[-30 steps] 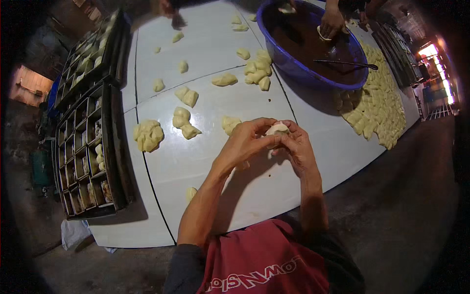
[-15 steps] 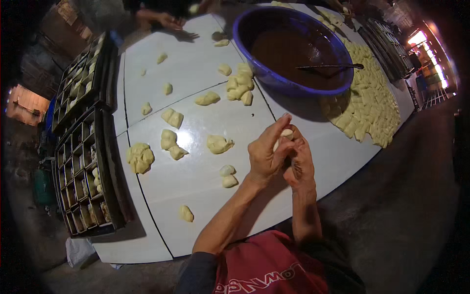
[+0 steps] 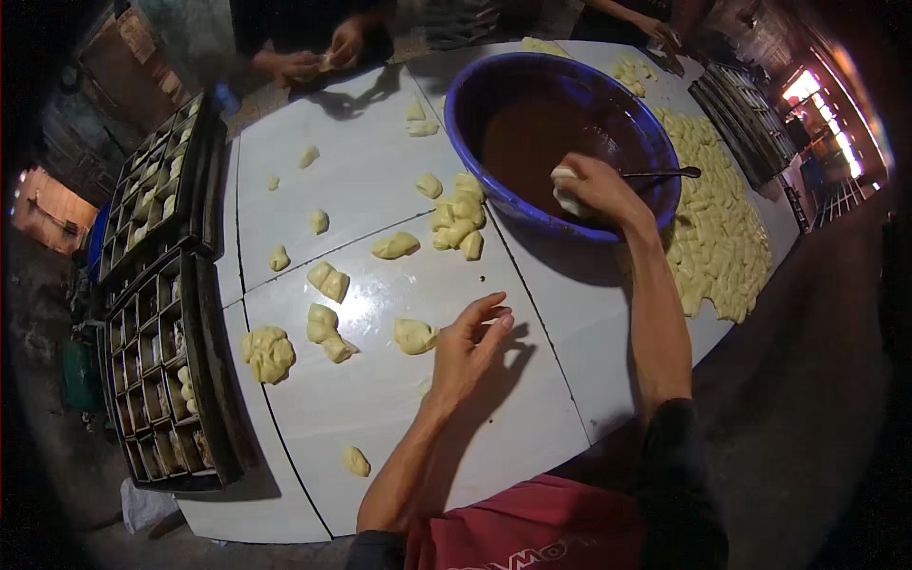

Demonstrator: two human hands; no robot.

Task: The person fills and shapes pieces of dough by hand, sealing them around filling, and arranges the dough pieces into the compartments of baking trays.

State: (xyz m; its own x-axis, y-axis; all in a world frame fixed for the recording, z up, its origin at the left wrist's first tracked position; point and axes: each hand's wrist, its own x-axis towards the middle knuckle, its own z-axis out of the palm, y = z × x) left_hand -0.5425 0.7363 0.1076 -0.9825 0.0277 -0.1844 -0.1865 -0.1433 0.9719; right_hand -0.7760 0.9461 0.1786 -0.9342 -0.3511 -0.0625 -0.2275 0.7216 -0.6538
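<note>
Right grip (image 3: 600, 188) wraps pale dough (image 3: 568, 199) over the blue basin (image 3: 532, 214); left grip (image 3: 469, 351) hangs above the bench (image 3: 313, 446), empty, loosely spread

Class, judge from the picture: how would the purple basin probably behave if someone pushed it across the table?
The purple basin would probably feel heavy, since a broad pool of brown mixture lies in it. Its wide, open shape suggests it would sooner slide than tip. The dark utensil crossing its rim might shift with a jolt.

Dark floor (image 3: 807, 399); white table (image 3: 532, 427); bright opening (image 3: 804, 87)
</note>
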